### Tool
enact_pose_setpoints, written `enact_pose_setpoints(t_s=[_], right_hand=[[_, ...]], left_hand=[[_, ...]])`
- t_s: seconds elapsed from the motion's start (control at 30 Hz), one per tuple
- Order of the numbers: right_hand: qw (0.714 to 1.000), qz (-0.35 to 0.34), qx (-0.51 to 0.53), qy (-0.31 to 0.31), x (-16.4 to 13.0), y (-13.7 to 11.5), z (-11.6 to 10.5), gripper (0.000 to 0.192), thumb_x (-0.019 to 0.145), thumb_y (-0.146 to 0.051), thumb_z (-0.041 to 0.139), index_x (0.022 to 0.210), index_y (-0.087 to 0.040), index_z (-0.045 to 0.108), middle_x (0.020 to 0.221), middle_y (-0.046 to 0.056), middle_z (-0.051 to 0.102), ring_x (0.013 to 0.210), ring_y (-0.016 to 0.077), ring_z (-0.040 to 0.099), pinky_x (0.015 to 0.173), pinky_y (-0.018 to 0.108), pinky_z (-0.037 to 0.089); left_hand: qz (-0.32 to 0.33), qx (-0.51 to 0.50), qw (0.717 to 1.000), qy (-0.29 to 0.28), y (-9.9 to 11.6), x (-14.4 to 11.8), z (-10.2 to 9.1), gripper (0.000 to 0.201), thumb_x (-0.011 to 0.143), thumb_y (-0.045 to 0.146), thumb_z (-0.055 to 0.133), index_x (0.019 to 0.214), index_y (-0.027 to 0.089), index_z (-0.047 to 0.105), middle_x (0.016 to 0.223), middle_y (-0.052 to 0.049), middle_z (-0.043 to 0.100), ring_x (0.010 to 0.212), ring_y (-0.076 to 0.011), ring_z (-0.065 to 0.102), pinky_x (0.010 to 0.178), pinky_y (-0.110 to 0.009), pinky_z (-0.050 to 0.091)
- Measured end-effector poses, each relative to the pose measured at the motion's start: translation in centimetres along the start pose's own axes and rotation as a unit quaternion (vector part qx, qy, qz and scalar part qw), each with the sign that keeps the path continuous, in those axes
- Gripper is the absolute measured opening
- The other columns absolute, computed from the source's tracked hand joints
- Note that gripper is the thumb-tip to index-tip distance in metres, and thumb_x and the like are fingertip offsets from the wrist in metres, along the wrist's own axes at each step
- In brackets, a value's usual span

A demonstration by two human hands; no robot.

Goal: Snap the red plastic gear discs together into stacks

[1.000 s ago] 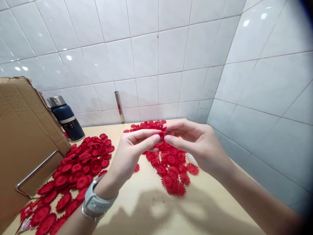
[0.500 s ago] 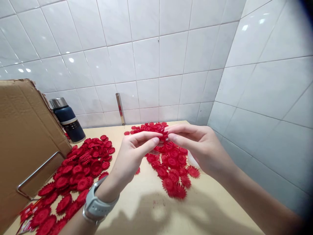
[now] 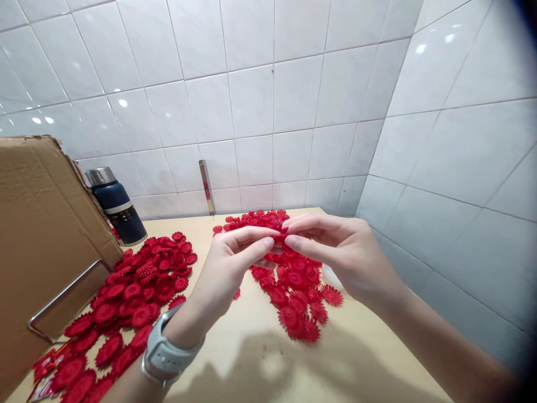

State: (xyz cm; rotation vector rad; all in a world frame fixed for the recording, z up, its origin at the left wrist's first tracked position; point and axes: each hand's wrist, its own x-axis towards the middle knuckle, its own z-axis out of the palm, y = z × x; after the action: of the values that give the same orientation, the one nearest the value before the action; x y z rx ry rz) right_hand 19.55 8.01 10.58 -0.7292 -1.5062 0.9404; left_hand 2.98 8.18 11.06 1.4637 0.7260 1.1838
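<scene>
One red piece (image 3: 280, 239), pinched by our left hand (image 3: 225, 258) and right hand (image 3: 352, 252), could drop if either pinch slackens.

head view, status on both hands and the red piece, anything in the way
Left hand and right hand together, pinching red piece. Piece mostly hidden in the grip. Red toothed discs heaped on tabletop; nothing seen blocking the hands.

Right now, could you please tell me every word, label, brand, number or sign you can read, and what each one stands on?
No text can be read here.
Silver-topped, dark blue cylindrical bottle: small markings, too small to read.
Shiny red-and-white wrapper at the lower left: possible print, too blurred to read.
</scene>
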Motion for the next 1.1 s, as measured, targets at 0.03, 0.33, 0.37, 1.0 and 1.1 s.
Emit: enact_pose_setpoints(t_s=[0.03,0.33,0.37,1.0,1.1], right_hand=[[1.0,-0.003,0.002,-0.002,0.0,0.0,0.0,0.004,0.071,-0.026,0.07,0.075,-0.025,0.07,0.079,-0.002,0.069,0.073,0.0114,0.063,0.062,0.018,0.053],[0.992,-0.07,-0.105,0.018,-0.3,-0.1,0.2,0.006,0.078,-0.02,0.06,0.076,-0.022,0.066,0.076,-0.001,0.067,0.074,0.014,0.061,0.061,0.023,0.051],[0.985,-0.097,-0.137,0.028,-0.4,0.0,0.3,0.009,0.078,-0.016,0.058,0.077,-0.021,0.065,0.076,0.0,0.066,0.073,0.014,0.061,0.06,0.023,0.05],[0.995,0.028,-0.073,0.069,0.4,1.9,0.8,0.004,0.07,-0.016,0.057,0.07,-0.017,0.061,0.072,0.001,0.062,0.066,0.0137,0.056,0.058,0.025,0.045],[0.994,0.075,-0.026,0.079,1.2,3.2,0.6,0.004,0.069,-0.02,0.059,0.068,-0.016,0.061,0.068,0.001,0.06,0.064,0.0129,0.053,0.059,0.025,0.043]], left_hand=[[-0.003,-0.003,1.0,-0.003,0.0,0.0,0.0,0.015,0.08,0.02,0.06,0.089,0.024,0.071,0.083,0.0,0.07,0.075,-0.0092,0.06,0.063,-0.016,0.053],[-0.019,0.017,0.999,0.024,0.1,-0.2,0.3,0.012,0.077,0.021,0.063,0.085,0.021,0.071,0.083,-0.001,0.069,0.077,-0.0113,0.06,0.063,-0.017,0.052],[-0.019,0.021,0.999,0.029,0.1,-0.2,0.4,0.011,0.076,0.022,0.064,0.085,0.02,0.071,0.084,-0.001,0.069,0.077,-0.0118,0.061,0.063,-0.018,0.053],[-0.01,0.204,0.977,0.063,-0.8,0.8,-0.3,0.016,0.075,0.026,0.058,0.071,0.014,0.068,0.068,-0.002,0.065,0.065,-0.0136,0.055,0.063,-0.025,0.043],[-0.01,0.266,0.961,0.069,-1.5,1.2,-0.6,0.017,0.074,0.024,0.055,0.067,0.014,0.067,0.067,-0.003,0.066,0.063,-0.0144,0.056,0.059,-0.024,0.042]])
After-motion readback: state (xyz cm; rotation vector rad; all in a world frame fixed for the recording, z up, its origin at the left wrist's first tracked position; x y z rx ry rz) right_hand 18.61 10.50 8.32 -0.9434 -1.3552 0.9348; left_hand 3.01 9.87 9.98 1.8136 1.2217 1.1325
